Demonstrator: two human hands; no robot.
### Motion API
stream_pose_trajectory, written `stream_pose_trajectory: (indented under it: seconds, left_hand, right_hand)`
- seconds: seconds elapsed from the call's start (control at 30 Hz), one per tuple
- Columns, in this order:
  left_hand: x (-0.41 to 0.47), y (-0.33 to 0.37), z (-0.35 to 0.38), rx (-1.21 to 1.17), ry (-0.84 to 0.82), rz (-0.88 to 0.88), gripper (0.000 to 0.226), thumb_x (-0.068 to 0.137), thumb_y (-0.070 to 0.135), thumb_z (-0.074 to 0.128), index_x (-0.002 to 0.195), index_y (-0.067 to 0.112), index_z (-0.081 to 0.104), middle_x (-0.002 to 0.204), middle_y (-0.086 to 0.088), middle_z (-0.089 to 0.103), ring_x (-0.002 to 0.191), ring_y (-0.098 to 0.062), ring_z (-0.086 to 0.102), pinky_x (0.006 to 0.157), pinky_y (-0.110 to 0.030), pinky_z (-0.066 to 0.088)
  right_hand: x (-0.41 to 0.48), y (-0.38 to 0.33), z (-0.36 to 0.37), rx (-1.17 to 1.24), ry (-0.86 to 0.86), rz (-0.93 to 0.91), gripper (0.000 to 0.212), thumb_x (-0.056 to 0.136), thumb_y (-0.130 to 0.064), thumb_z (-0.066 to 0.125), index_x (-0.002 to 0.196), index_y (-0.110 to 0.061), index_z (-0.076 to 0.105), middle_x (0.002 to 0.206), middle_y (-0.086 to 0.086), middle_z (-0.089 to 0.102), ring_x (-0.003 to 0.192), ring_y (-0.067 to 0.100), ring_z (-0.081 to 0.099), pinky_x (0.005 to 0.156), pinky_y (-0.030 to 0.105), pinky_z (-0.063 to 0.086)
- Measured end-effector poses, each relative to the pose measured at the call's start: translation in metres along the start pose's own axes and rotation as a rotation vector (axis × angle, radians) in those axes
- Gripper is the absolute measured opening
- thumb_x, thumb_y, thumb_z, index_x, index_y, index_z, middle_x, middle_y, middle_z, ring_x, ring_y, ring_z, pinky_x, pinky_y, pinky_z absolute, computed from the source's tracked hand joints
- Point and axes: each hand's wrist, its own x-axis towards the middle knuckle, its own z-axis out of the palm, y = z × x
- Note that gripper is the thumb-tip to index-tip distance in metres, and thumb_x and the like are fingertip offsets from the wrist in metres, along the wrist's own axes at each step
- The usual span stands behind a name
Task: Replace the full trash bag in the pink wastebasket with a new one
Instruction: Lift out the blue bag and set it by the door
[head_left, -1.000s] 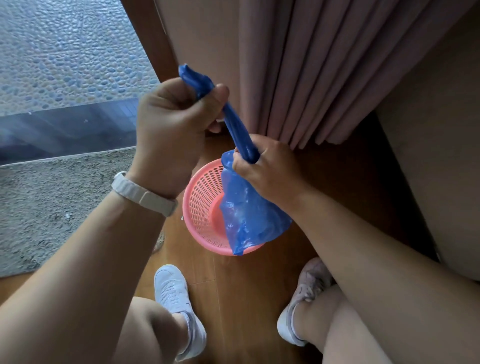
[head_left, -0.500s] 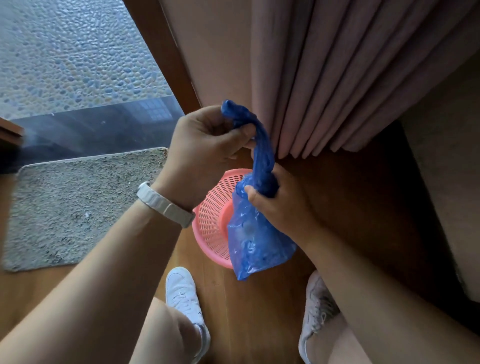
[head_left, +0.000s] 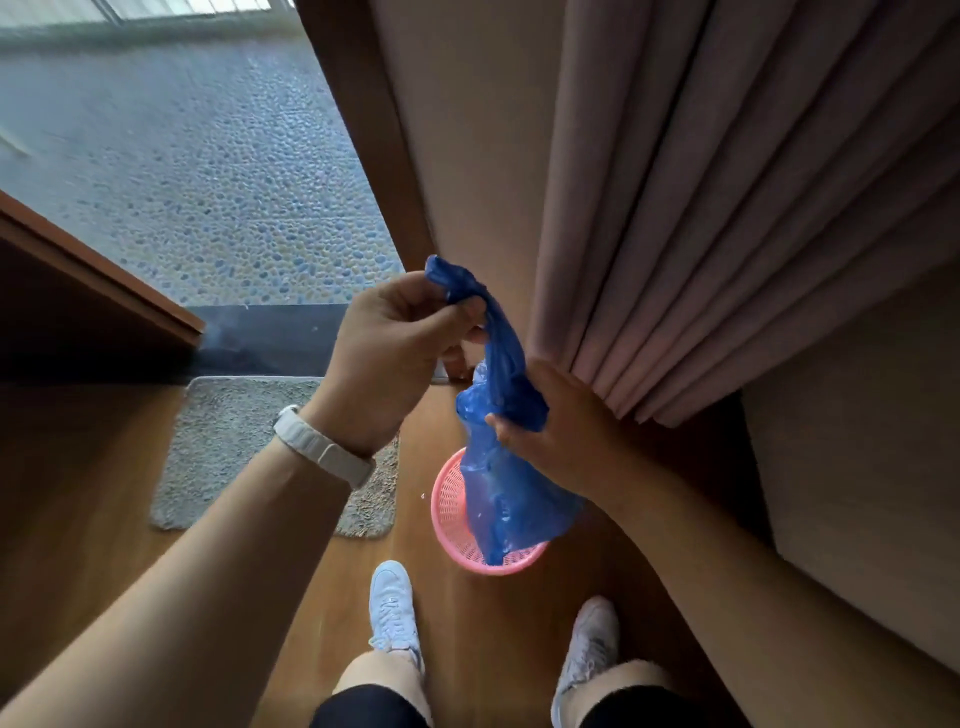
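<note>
A blue trash bag (head_left: 511, 499) hangs in the air above the pink wastebasket (head_left: 451, 512), which stands on the wooden floor. My left hand (head_left: 389, 353) pinches the twisted top end of the bag, up and to the left. Lower down, my right hand (head_left: 558, 431) is closed around the bag's neck, just above its bulging lower part. The bag's bottom covers much of the basket's opening, so the inside of the basket is mostly hidden.
A grey mat (head_left: 244, 447) lies on the floor to the left of the basket. Pink curtains (head_left: 701, 234) hang right behind it, by a wooden door frame (head_left: 363, 130). My two white shoes (head_left: 392, 608) stand just in front of the basket.
Both hands have lifted the blue bag higher above the basket. The view has risen and pulled back, so the basket looks smaller and the mat and doorway show more.
</note>
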Motion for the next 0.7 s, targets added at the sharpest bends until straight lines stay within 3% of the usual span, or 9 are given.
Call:
stream_pose_trajectory:
  seconds: [0.13, 0.27, 0.4, 0.47, 0.6, 0.7]
  left_hand:
    - [-0.013, 0.088, -0.022, 0.035, 0.073, 0.074, 0.015, 0.086, -0.002, 0.063, 0.081, 0.011, 0.068, 0.067, 0.007, 0.072, 0.061, -0.005, 0.066, 0.054, -0.013, 0.044]
    - [-0.024, 0.152, -0.052, 0.042, 0.155, 0.147, 0.011, 0.080, 0.010, 0.068, 0.077, 0.020, 0.071, 0.070, 0.007, 0.073, 0.065, -0.008, 0.067, 0.056, -0.016, 0.044]
    - [-0.041, 0.196, -0.099, 0.009, 0.267, 0.202, 0.004, 0.079, 0.015, 0.068, 0.081, 0.018, 0.070, 0.072, 0.006, 0.073, 0.066, -0.009, 0.067, 0.057, -0.017, 0.044]
    - [-0.052, 0.213, -0.129, 0.001, 0.315, 0.227, 0.007, 0.084, 0.010, 0.068, 0.084, 0.016, 0.070, 0.073, 0.006, 0.073, 0.067, -0.009, 0.068, 0.057, -0.017, 0.045]
    - [-0.072, 0.239, -0.202, -0.007, 0.380, 0.294, 0.016, 0.084, 0.005, 0.067, 0.082, 0.020, 0.071, 0.075, 0.007, 0.074, 0.069, -0.010, 0.069, 0.058, -0.017, 0.045]
    - [-0.090, 0.251, -0.268, -0.011, 0.421, 0.337, 0.015, 0.085, 0.001, 0.066, 0.084, 0.016, 0.070, 0.075, 0.006, 0.074, 0.069, -0.011, 0.069, 0.060, -0.018, 0.047]
  right_hand:
    - [0.013, -0.073, -0.050, 0.021, -0.048, -0.095, 0.030, 0.082, -0.030, 0.071, 0.106, -0.022, 0.055, 0.097, -0.013, 0.052, 0.092, 0.004, 0.052, 0.077, 0.010, 0.040]
    - [0.033, -0.139, -0.076, 0.027, -0.054, -0.229, 0.037, 0.081, -0.023, 0.072, 0.114, -0.017, 0.058, 0.101, -0.013, 0.051, 0.092, 0.000, 0.048, 0.078, 0.006, 0.036]
    - [0.055, -0.210, -0.069, -0.044, -0.054, -0.329, 0.032, 0.080, -0.024, 0.072, 0.107, -0.013, 0.060, 0.100, -0.001, 0.060, 0.088, 0.010, 0.051, 0.073, 0.020, 0.039]
    - [0.065, -0.246, -0.054, -0.091, -0.045, -0.381, 0.029, 0.078, -0.027, 0.072, 0.100, -0.014, 0.058, 0.093, -0.001, 0.059, 0.082, 0.012, 0.050, 0.069, 0.019, 0.035]
    - [0.085, -0.321, -0.013, -0.144, -0.059, -0.446, 0.031, 0.077, -0.034, 0.070, 0.096, -0.032, 0.045, 0.094, -0.001, 0.058, 0.082, 0.023, 0.057, 0.072, 0.032, 0.043]
    - [0.101, -0.377, 0.025, -0.191, -0.060, -0.485, 0.034, 0.078, -0.031, 0.071, 0.106, -0.021, 0.055, 0.100, 0.000, 0.060, 0.090, 0.024, 0.057, 0.074, 0.033, 0.042]
